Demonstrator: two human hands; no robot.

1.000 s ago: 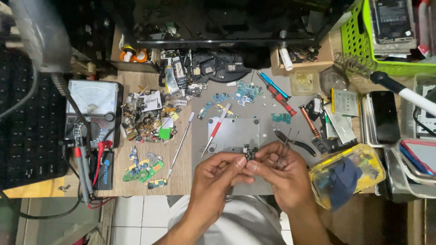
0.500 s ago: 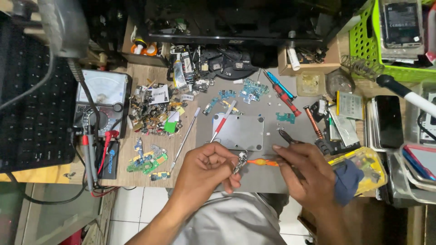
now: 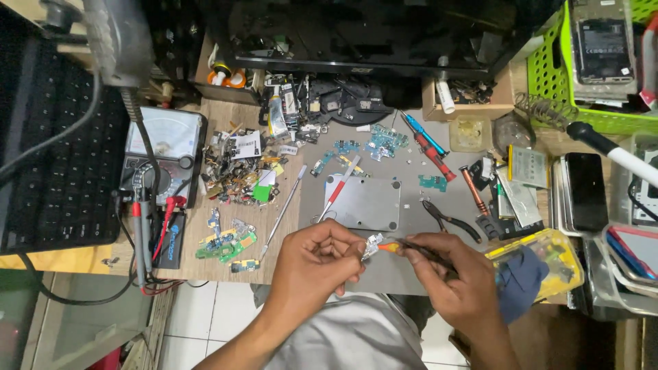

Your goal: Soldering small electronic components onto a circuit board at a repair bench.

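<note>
My left hand point(image 3: 319, 259) pinches a small silvery metal part point(image 3: 372, 244) between its fingertips, just above the near edge of the grey work mat point(image 3: 411, 212). My right hand point(image 3: 449, 274) grips a thin screwdriver with an orange collar point(image 3: 391, 247), its tip touching that part. Both hands hover close together in front of a grey metal plate point(image 3: 363, 203) lying on the mat.
Small green circuit boards point(image 3: 226, 243), black pliers point(image 3: 449, 219), red and blue screwdrivers point(image 3: 428, 144), a multimeter point(image 3: 164, 154), a keyboard point(image 3: 58, 178), a yellow box with blue cloth point(image 3: 541, 264), phones point(image 3: 586, 192) and a green basket point(image 3: 596, 62) crowd the wooden desk.
My hands have come closer together near the mat's front edge. The orange-collared tool tip now touches the part held in my left hand. The view has shifted slightly.
</note>
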